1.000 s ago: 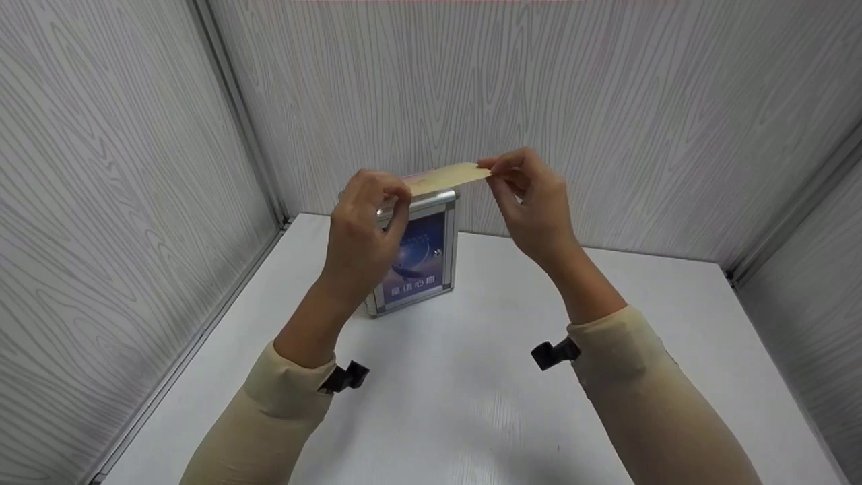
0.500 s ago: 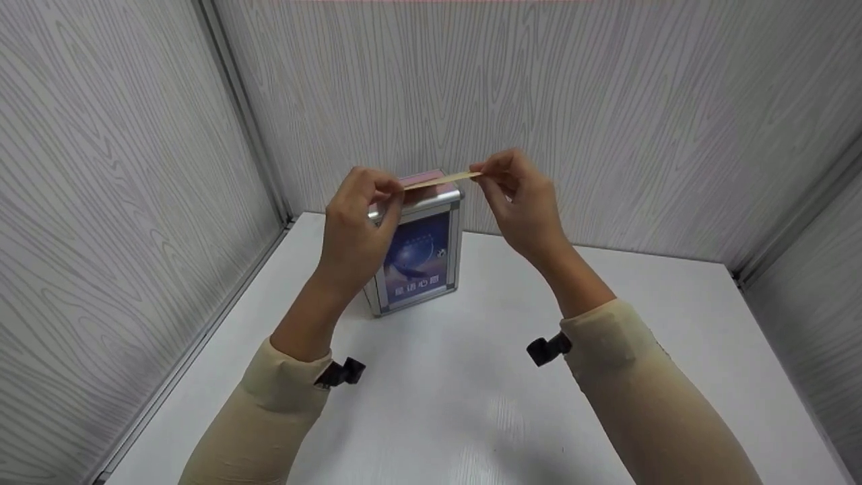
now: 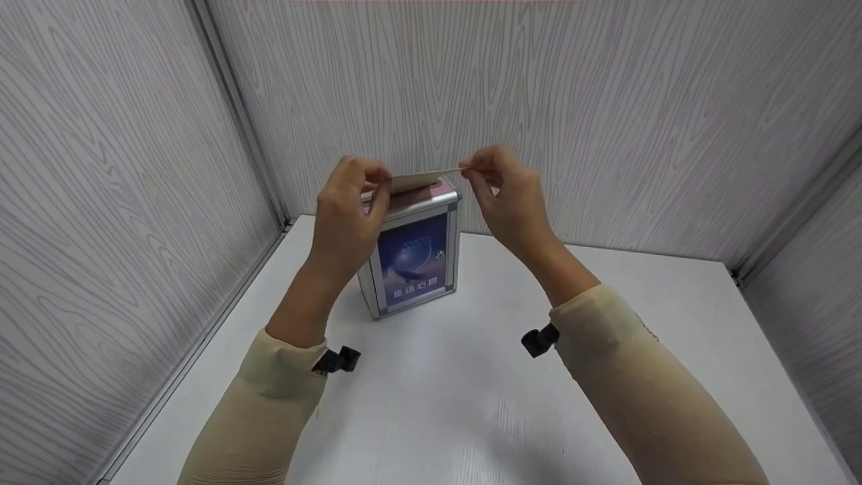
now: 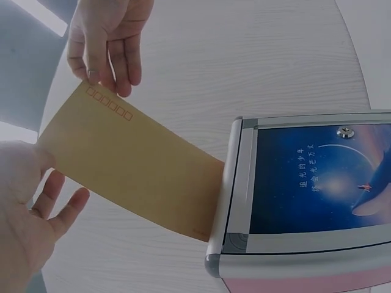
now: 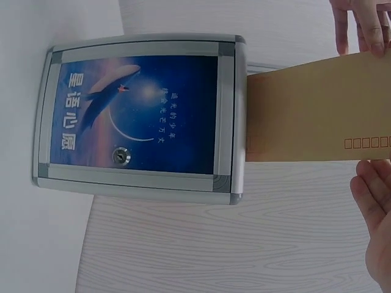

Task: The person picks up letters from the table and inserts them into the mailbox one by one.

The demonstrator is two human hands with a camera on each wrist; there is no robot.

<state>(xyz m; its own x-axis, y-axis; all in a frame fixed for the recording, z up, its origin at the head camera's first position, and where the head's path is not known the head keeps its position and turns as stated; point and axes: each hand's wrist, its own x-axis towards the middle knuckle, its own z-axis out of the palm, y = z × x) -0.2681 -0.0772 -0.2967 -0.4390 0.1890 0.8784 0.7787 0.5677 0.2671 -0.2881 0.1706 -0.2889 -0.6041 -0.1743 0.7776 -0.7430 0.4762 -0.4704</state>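
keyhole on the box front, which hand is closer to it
Right. The right hand is up beside the lock side of the box; the left hand is at the opposite side.

A tan-brown envelope [image 4: 131, 171] with a row of small red-outlined squares. A box [image 3: 411, 252] with silver-grey metal edges, a pink top, and a deep blue front showing a pale glowing arc and white lettering. A white, faintly wood-grained table [image 3: 471, 404]. Pale grey wood-grain walls [image 3: 101, 202]. Cream sleeves [image 3: 269, 397].
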